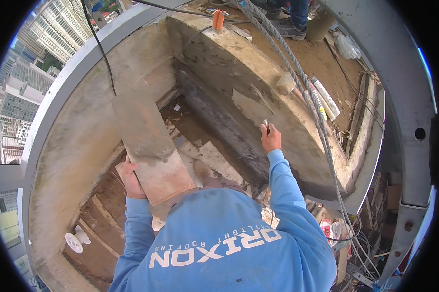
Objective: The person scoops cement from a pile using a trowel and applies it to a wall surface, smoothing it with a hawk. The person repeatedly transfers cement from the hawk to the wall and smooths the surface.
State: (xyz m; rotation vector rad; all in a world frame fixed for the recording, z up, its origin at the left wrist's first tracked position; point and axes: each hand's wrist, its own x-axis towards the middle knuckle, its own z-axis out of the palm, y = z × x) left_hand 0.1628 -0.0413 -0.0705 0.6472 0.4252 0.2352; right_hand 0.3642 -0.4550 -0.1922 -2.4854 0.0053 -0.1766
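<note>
My left hand [132, 179] grips the near left edge of a flat rectangular board [163, 177], fingers partly hidden under it. Wet grey mortar [152, 148] lies in a lump on the board. My right hand [271, 137] is closed round the handle of a trowel [262, 100], whose thin blade is seen nearly edge-on against the concrete wall [214, 63]. Around the blade, a patch of smoother, fresh-looking mortar [244, 104] covers part of the wall. My arms are in blue sleeves, reaching out over a narrow walled trench.
Steel cables [297, 73] run over the wall's top, beside a mallet-like tool [286, 83] and sealant tubes [325, 100]. Orange-handled items [219, 20] stand on the ledge. Another person's shoe [290, 29] is behind it. A white spool [76, 241] lies lower left. A curved metal frame [416, 141] borders the right.
</note>
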